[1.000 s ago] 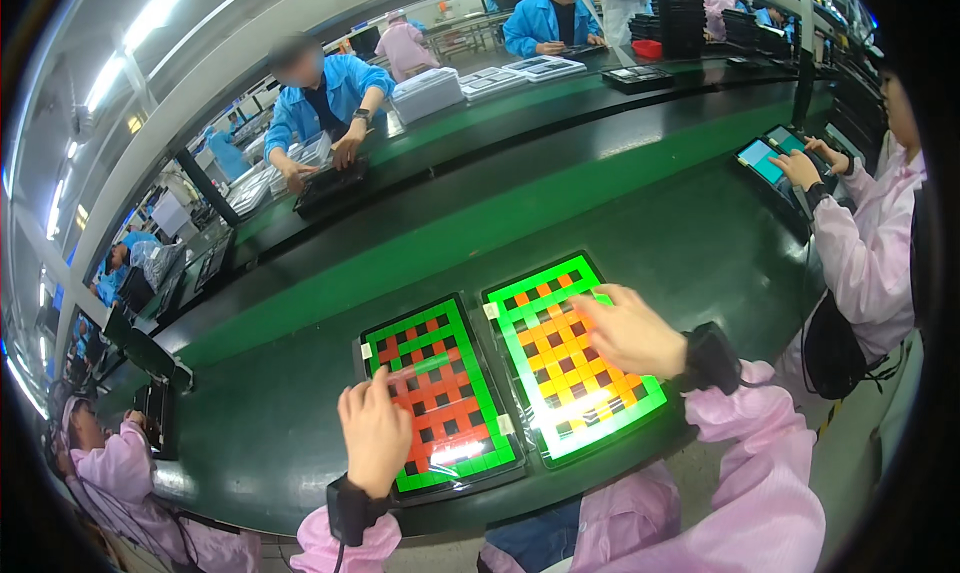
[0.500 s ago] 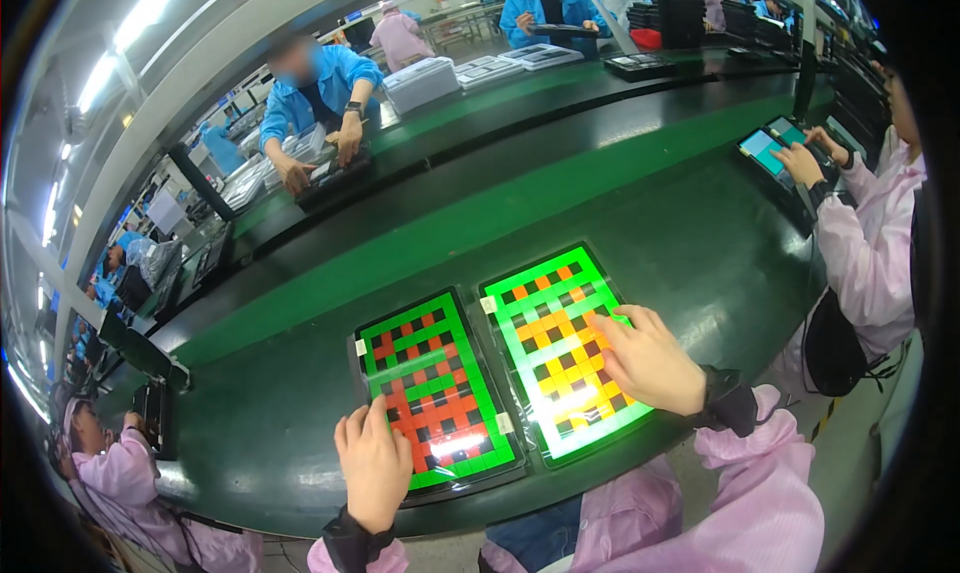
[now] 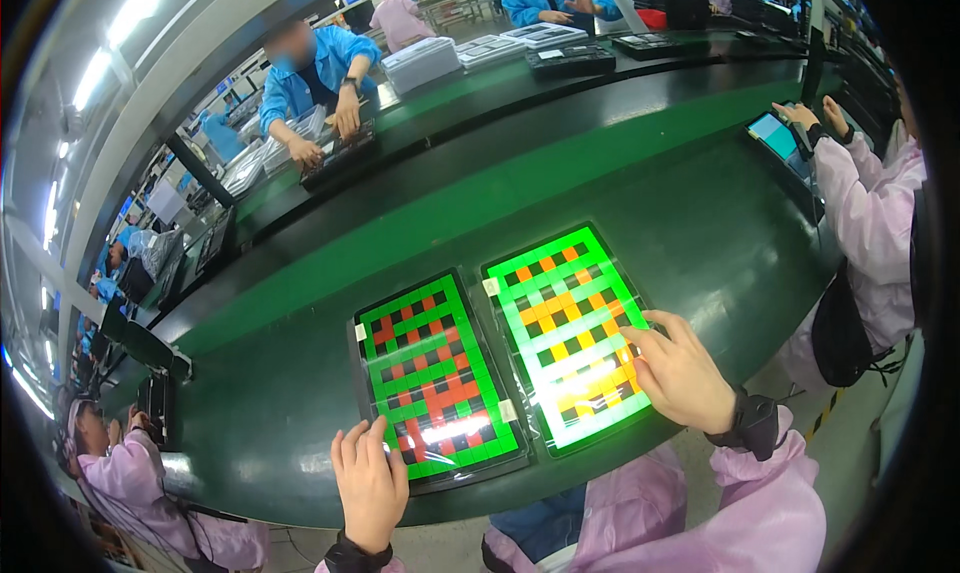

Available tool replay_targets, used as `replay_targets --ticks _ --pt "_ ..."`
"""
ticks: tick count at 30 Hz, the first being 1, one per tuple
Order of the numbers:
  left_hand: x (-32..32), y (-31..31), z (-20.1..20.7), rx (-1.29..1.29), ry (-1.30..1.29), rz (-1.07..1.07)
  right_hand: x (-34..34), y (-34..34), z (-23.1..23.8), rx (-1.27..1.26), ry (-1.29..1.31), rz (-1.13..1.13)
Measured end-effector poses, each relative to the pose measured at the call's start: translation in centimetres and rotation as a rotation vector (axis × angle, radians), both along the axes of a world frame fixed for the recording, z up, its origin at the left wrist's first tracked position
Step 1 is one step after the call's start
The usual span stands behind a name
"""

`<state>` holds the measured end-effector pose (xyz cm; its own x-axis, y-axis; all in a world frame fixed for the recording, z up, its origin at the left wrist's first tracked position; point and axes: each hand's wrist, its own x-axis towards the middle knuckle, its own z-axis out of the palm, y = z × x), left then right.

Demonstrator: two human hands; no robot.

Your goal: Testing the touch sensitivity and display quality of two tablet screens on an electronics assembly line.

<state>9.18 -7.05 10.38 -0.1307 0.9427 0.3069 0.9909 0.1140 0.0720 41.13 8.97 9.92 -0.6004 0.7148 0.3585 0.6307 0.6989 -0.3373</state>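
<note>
Two tablets lie side by side on the dark green bench in front of me. The left tablet (image 3: 437, 368) shows a grid of green, red and black squares. On the right tablet (image 3: 570, 338), which glows brighter, the squares are green, orange-yellow and black. My left hand (image 3: 370, 481) is at the left tablet's lower left edge, fingers stretched and nothing held. With its index finger reaching onto the screen, my right hand (image 3: 688, 375) lies over the right tablet's right side. Its thumb stands apart and its other fingers are bent, holding nothing.
The green bench (image 3: 270, 403) curves away on both sides. Across a raised ledge, a person in blue (image 3: 330, 63) handles a dark tray (image 3: 338, 155). White stacked trays (image 3: 420, 65) stand beyond. At the right, a person in pink (image 3: 865, 188) works at another tablet (image 3: 778, 138).
My right hand has shifted right and slightly down; my left hand has slid slightly down the tablet's edge. Grid squares have changed colour. The far person in blue has set down a dark tray.
</note>
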Motion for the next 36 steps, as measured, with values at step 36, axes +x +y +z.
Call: replay_targets --ticks 36 --pt "-2.0 1.7 5.7 -0.305 -0.481 -0.383 -8.6 9.9 0.2 0.012 -0.21 0.266"
